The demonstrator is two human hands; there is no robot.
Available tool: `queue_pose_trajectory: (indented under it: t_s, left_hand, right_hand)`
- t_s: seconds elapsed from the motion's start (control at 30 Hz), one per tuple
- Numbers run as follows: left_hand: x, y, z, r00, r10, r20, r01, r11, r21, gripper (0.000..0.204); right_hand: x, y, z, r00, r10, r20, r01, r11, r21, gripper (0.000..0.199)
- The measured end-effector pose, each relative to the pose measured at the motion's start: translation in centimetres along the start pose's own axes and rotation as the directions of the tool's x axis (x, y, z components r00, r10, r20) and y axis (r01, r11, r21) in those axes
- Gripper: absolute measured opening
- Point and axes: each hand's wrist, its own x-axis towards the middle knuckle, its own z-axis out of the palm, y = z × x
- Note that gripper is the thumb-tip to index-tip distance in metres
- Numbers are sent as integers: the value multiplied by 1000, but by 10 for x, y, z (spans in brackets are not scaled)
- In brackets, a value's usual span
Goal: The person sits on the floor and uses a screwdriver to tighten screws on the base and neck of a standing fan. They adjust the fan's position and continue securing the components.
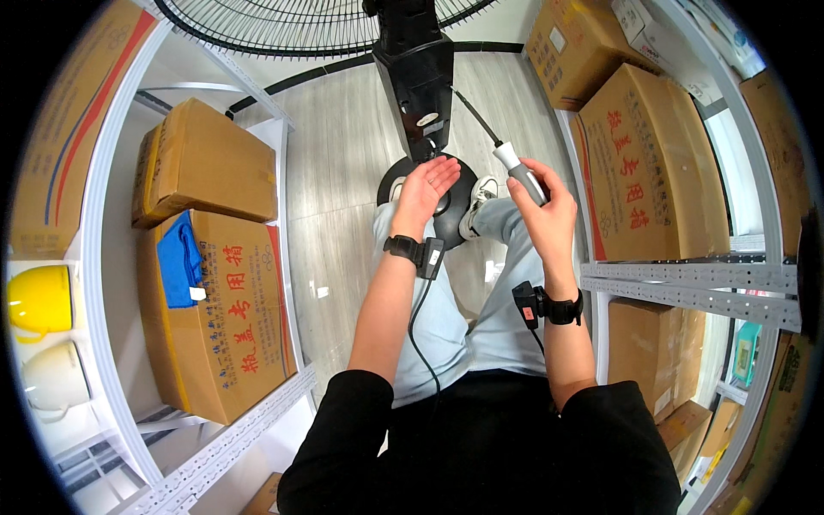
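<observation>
A screwdriver with a white and grey handle and a dark shaft is gripped in my right hand. Its shaft slants up and left, and the tip appears at the right side of the black motor housing of a standing fan; whether it touches, I cannot tell. My left hand is held palm up with fingers extended, just below the housing's lower end, and nothing shows in it. Behind that hand is the fan's round black base, partly hidden. The fan's wire cage spans the top.
Metal shelving stands on both sides, with cardboard boxes at left and more boxes at right. A blue cloth lies on a left box. Yellow and white helmets sit far left. My shoes flank the fan base.
</observation>
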Motion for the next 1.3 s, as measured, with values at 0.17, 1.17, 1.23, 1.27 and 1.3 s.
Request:
queue_pose_trajectory:
  t_s: [0.17, 1.17, 1.23, 1.27, 1.3]
  left_hand:
    - [1, -2, -2, 1000, -2, 13, 2, 1000, -6, 30]
    - [1, -2, -6, 999, 18, 34, -19, 999, 36, 29]
    - [1, -2, -8, 999, 18, 27, -19, 999, 34, 28]
    - [1, -2, -7, 1000, 19, 25, -20, 999, 35, 28]
    - [1, -2, -7, 1000, 20, 23, -20, 999, 35, 28]
  right_hand:
    - [6, -12, 5, 999, -23, -35, 20, 996, -89, 35]
    - [34, -3, 23, 929, 235, 287, -333, 868, 367, 38]
    - [40, -11, 15, 829, 355, 432, -530, 747, 402, 40]
    - [41, -9, 12, 819, 337, 464, -539, 730, 420, 39]
    - [42, -6, 10, 808, 318, 496, -548, 713, 436, 39]
